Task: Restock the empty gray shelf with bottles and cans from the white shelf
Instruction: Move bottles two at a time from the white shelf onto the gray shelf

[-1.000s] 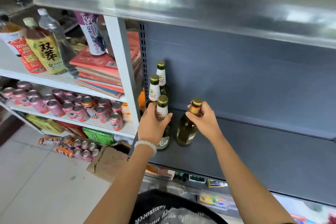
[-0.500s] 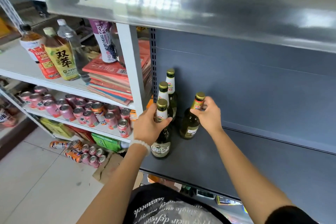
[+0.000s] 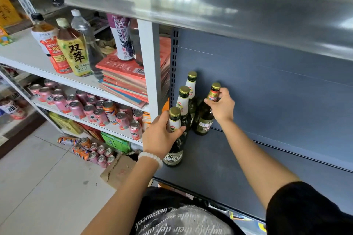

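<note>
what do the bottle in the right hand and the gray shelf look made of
Bottle: likely dark glass, glossy with see-through brown-green tint, gold foil-like cap, paper-looking label. Gray shelf: probably painted sheet metal, matte and flat, with a slotted upright at its left edge.

Gray shelf (image 3: 219, 168) at lower right, carrying four dark glass bottles (image 3: 204, 118) upright at its left end. White shelf (image 3: 23, 53) at upper left, bearing tall drink bottles (image 3: 73, 51) and stacked books (image 3: 124, 80); below, pink cans (image 3: 95, 112). More cans (image 3: 95, 153) on floor (image 3: 38, 187).
</note>
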